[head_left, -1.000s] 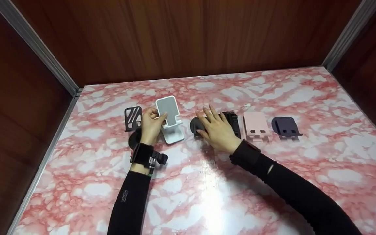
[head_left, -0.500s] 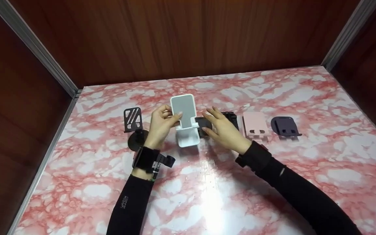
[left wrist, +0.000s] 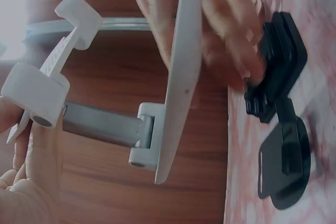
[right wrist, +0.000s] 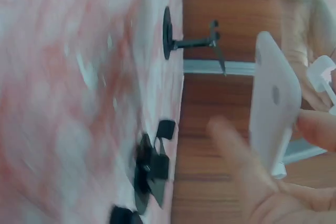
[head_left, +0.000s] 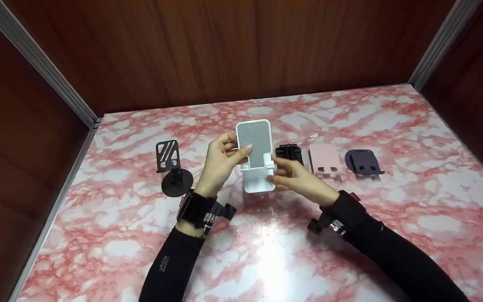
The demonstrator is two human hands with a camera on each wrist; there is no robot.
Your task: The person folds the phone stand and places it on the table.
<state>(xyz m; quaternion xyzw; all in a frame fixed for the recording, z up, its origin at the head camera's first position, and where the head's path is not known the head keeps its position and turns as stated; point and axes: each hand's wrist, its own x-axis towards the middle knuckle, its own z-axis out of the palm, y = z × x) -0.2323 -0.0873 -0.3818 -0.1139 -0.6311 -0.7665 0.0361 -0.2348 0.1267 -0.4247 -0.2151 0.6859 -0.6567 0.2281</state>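
A white phone stand [head_left: 255, 134] with a grey pad is raised over the table in the head view. My left hand [head_left: 220, 161] pinches the left side of its upper plate, thumb on the grey pad. At the stand's lower right side, my right hand [head_left: 302, 178] has its fingers and thumb about the edge of the base. The left wrist view shows the base [left wrist: 181, 77] edge-on between my right fingers, joined by a grey arm [left wrist: 102, 123] to the upper plate. In the right wrist view the base [right wrist: 274, 95] stands beside my right fingers.
A slotted black phone stand [head_left: 168, 156] with a round foot [head_left: 177, 183] stands left. To the right, a black folded stand [head_left: 288, 153], a pink stand [head_left: 324, 155] and a dark purple stand [head_left: 363, 161] lie in a row. Brown panels [head_left: 241, 50] border the marbled table [head_left: 120, 247].
My left hand has carried the white stand rightward, past the black round-based stand, now hidden. My right hand has left the black stands and come to the white stand's base.
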